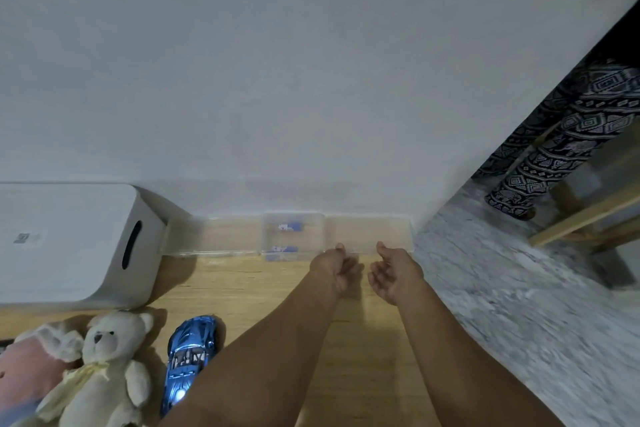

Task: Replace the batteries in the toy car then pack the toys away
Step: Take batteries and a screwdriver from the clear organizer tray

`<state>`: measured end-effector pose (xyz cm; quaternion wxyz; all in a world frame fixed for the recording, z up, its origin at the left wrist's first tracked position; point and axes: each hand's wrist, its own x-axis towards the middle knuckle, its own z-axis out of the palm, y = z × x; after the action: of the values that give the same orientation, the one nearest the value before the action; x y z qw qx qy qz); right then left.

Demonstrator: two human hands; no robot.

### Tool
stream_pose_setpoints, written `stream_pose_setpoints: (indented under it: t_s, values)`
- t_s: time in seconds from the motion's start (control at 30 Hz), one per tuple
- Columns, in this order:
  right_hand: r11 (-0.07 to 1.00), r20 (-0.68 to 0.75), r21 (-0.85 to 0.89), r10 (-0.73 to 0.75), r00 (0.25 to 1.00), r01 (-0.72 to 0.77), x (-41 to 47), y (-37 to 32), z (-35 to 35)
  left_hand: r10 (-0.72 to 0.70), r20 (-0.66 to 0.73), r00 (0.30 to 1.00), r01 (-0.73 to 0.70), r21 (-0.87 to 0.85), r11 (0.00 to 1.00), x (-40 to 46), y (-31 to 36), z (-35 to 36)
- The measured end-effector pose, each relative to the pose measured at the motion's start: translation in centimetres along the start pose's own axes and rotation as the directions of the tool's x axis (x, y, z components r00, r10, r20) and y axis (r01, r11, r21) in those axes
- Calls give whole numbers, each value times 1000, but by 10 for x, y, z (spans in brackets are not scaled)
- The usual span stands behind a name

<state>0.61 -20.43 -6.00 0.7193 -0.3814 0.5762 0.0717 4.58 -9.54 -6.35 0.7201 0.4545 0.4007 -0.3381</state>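
Pale wall (pixel 277 63) fills the upper half of the head view and meets a wooden table (pixel 263 291) along a straight back edge. Against that edge stand three clear boxes side by side: a left box (pixel 214 236), a middle box (pixel 293 232) with small blue-and-white items inside, too blurred to name, and a right box (pixel 369 231) that ends just short of the table's right edge. Both arms reach forward over bare wood to the right box. The left hand (pixel 337 267) has its fingers curled in at the box's near rim, thumb up; whether it grips the rim cannot be told. The right hand (pixel 393 272) is just beside it, palm turned inward, fingers loosely bent and holding nothing, its thumb at the same rim. A white bin (pixel 69 243) with a dark slot handle sits at the far left, touching the left box. Near the front edge lies the blue car (pixel 188 361), nose toward the camera, well apart from the hands. Just left of it lie a cream bear (pixel 104 371) and a pink plush (pixel 24 367), touching each other. Open wood runs between car and arms. Right of the table, grey floor (pixel 519 305) drops away, with a person's patterned trousers (pixel 571 136) and a wooden frame (pixel 588 215) beyond.
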Motion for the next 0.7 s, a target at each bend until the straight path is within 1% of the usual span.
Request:
stream_pose_setpoints:
  t_s: [0.1, 0.23, 0.5, 0.57, 0.63, 0.7]
  values:
    - [1000, 13, 16, 2, 1000, -3, 0, 1, 1, 22, -1, 1000, -22, -57, 998, -2, 0, 2]
    - [995, 5, 96, -30, 1000, 30, 1, -2, -3, 19, 2, 1000, -19, -94, 995, -4, 0, 4]
    - [994, -29, 61, -85, 996, 86, 1, -3, -5, -5, 18, 1000, 9, -230, 973, -9, 0, 2]
    - [995, -22, 53, -89, 996, 90, 0, -5, -6, -6, 21, 1000, 11, -225, 974, -7, -2, 1]
    - [995, -6, 48, -91, 996, 91, -3, -7, -8, -10, 60, 998, 23, -213, 977, -7, -4, -1]
    - [994, -8, 42, -100, 995, 100, -6, -8, -8, -11, 106, 994, 37, -245, 969, -6, -5, -3]
